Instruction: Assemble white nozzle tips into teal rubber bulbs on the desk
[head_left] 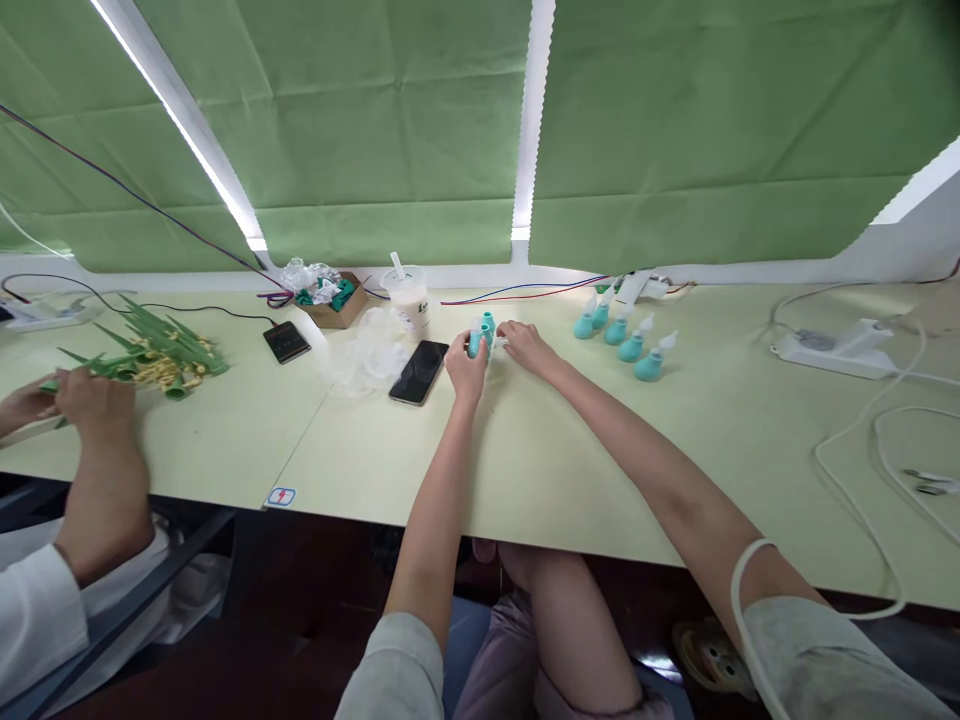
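My left hand (466,367) is closed around a teal squeeze bulb (475,344), just right of the black phone. A second teal bulb top (488,320) shows right behind it; I cannot tell whether that one is also held. My right hand (527,347) is close by on the right, fingertips pinched on a small translucent tip (501,341) beside the bulbs. Farther right, several teal squeeze bulbs (631,347) with pale pointed nozzles stand in a slanting row on the table.
A phone (418,372), crumpled clear plastic (367,355), a drink cup (409,300) and a cardboard box (341,303) lie to the left. A co-worker's hands (94,400) handle green stems (169,345). On the right are a power strip (832,352) and white cables (832,470).
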